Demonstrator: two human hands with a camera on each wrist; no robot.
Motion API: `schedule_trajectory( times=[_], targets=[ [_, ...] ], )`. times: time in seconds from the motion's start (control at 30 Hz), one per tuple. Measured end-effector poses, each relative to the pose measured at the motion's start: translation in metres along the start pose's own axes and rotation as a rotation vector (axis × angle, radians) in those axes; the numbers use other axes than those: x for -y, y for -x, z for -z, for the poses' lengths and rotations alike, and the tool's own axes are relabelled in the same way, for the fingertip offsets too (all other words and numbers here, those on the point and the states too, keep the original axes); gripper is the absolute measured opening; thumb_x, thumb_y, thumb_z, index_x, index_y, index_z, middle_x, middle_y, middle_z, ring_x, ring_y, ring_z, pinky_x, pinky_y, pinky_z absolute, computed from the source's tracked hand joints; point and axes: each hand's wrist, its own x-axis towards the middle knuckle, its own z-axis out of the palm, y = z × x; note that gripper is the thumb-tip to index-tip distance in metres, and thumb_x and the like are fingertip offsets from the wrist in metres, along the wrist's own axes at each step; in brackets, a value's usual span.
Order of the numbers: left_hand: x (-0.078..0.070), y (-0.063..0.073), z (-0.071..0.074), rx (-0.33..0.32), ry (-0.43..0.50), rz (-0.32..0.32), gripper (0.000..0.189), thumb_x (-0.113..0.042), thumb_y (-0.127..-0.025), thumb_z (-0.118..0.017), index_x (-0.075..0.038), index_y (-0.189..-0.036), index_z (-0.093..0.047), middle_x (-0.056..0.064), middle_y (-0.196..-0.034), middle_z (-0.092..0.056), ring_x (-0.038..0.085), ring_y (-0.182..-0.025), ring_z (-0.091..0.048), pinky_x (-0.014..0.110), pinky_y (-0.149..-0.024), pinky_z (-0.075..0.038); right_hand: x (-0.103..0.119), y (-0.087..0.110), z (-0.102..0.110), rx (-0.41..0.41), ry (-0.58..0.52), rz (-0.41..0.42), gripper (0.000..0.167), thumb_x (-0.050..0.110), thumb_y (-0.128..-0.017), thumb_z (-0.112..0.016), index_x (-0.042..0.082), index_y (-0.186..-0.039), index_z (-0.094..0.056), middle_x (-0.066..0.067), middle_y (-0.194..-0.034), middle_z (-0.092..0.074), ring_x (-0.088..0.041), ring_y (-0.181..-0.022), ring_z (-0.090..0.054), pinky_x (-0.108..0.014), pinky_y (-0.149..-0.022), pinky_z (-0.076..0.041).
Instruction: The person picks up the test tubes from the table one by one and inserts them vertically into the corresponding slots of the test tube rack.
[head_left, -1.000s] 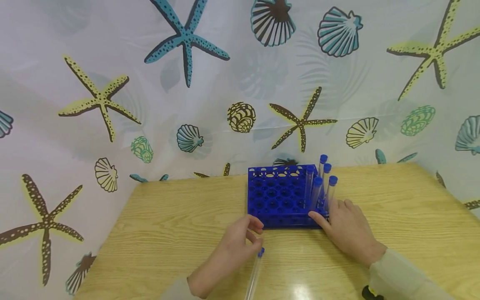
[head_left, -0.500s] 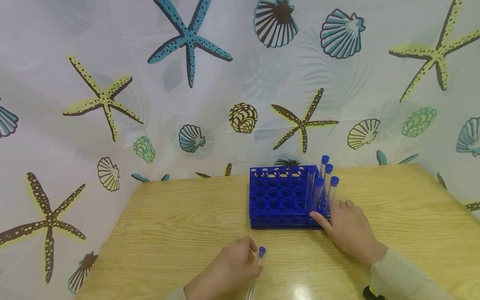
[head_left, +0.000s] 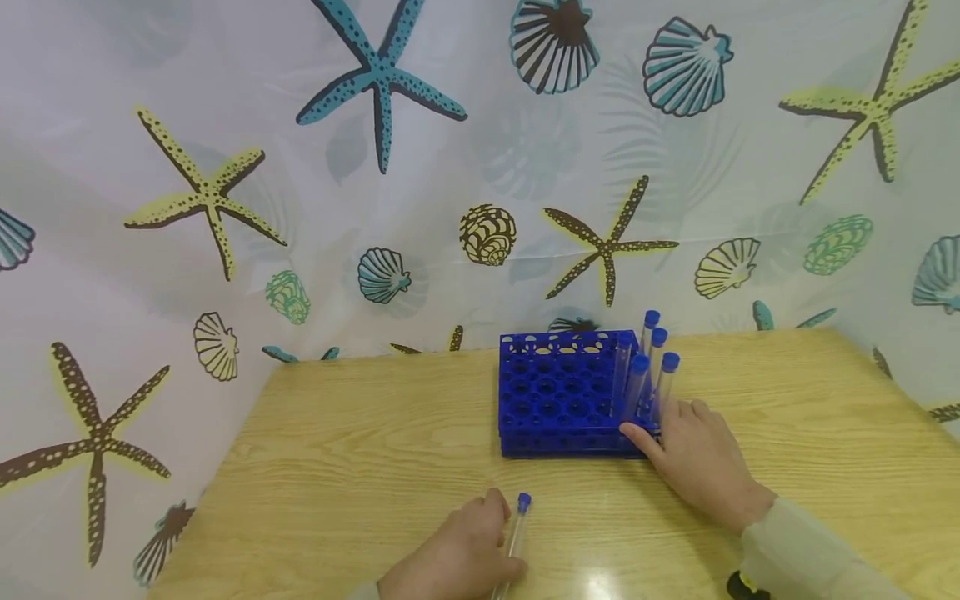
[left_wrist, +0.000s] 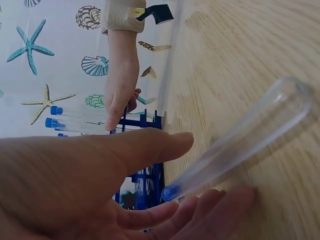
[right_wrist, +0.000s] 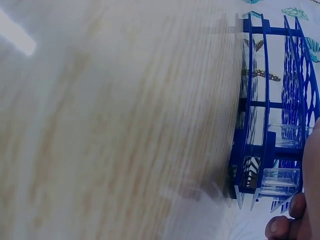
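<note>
A capped clear test tube (head_left: 517, 533) with a blue cap lies on the table in front of the rack. My left hand (head_left: 459, 552) is around this tube; in the left wrist view, thumb and fingers stand apart on either side of the tube (left_wrist: 240, 137), with no pinch visible. Farther back is a blue test tube rack (head_left: 573, 442). Several blue-capped tubes (head_left: 636, 392) stand in its right end. My right hand (head_left: 701, 465) holds the rack's right front corner, thumb on the front edge. In the right wrist view, curled fingers (right_wrist: 280, 227) show beside the rack's end (right_wrist: 265, 150).
The wood-grain table (head_left: 360, 433) runs back to a white cloth (head_left: 450, 167) printed with starfish and shells. A small black and yellow object (head_left: 744, 585) is by the right sleeve (head_left: 810, 550).
My left hand has moved away from the rack's front left corner, down toward the near side and around the loose tube. My right hand stays on the rack.
</note>
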Motion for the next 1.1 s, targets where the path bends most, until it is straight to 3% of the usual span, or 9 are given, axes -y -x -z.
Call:
schedule_trajectory(
  times=[0.33,0.7,0.97,1.1],
  targets=[
    [-0.0023,-0.0071,-0.0037,0.023,-0.049,0.054,0.039,-0.011,-0.073,-0.081,-0.004,-0.097,-0.051,0.004,-0.079,-0.051,0.019,-0.069,-0.048,0.033,-0.062,-0.043,-0.0019,0.0002,0.0007,-0.002,0.002,0.005,0.067,0.065,-0.098,-0.040,0.000,-0.090,-0.057,-0.004,-0.067,-0.047,-0.026,-0.068,-0.048,-0.045,-0.066,-0.040],
    [-0.0022,-0.0024,-0.0027,-0.007,-0.133,-0.015,0.032,-0.011,-0.072,-0.079,-0.012,-0.086,-0.050,-0.001,-0.074,-0.048,0.014,-0.065,-0.044,0.027,-0.058,-0.039,-0.0027,-0.0011,-0.0005,-0.020,0.002,0.012,0.072,0.065,-0.098,-0.041,-0.005,-0.101,-0.060,-0.005,-0.069,-0.050,-0.026,-0.070,-0.049,-0.046,-0.067,-0.041],
    [-0.0034,-0.0029,-0.0019,0.012,-0.089,-0.024,0.028,-0.005,-0.073,-0.074,-0.012,-0.089,-0.053,-0.001,-0.077,-0.050,0.014,-0.066,-0.046,0.027,-0.059,-0.041,-0.0032,-0.0010,-0.0006,-0.022,-0.012,0.008,0.069,0.064,-0.098,-0.041,-0.002,-0.095,-0.058,-0.004,-0.067,-0.048,-0.026,-0.069,-0.047,-0.046,-0.066,-0.040],
    [-0.0040,-0.0041,-0.0021,0.005,-0.062,-0.023,0.029,-0.004,-0.073,-0.073,-0.010,-0.094,-0.055,-0.001,-0.078,-0.051,0.013,-0.067,-0.047,0.026,-0.059,-0.042,-0.0026,-0.0007,-0.0016,-0.023,-0.005,0.012,0.072,0.064,-0.098,-0.041,-0.005,-0.101,-0.059,-0.005,-0.068,-0.049,-0.026,-0.069,-0.047,-0.046,-0.067,-0.041]
  ],
)
